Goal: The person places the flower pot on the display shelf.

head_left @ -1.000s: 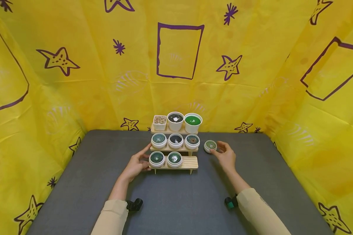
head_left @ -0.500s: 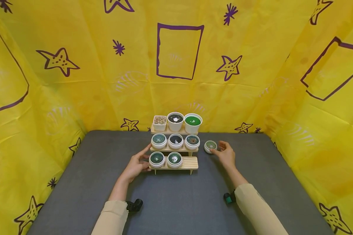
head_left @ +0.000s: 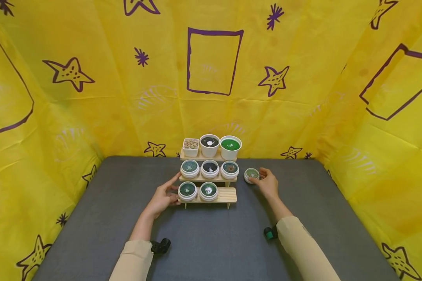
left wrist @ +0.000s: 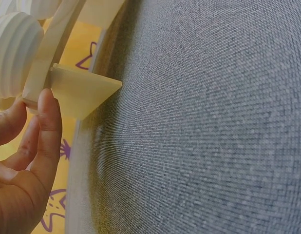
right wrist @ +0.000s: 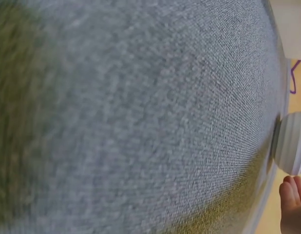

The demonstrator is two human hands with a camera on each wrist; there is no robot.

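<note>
A three-tier wooden stand (head_left: 227, 194) with small white pots on it stands at the middle of the table in the head view. My left hand (head_left: 160, 200) is at its left end; in the left wrist view, thumb and fingers pinch the end of a wooden board (left wrist: 41, 73). To the right of the stand, a small white round pot (head_left: 252, 173) with a speckled green top sits on the table. My right hand (head_left: 268, 185) holds that pot by its right side, thumb in front and fingers behind. The right wrist view shows only the fingertips beside the ribbed pot (right wrist: 291, 144).
On the top tier are a square pot of pebble-like bits (head_left: 191, 144), a dark-filled cup (head_left: 210, 150) and a green-filled cup (head_left: 229, 153). Three pots fill the middle tier; two stand on the bottom tier, leaving bare wood at its right. A patterned yellow cloth (head_left: 214, 109) hangs behind.
My right forearm and wrist have swung slightly left while the fingers stay at the pot. The left hand, stand and pots look unmoved.
</note>
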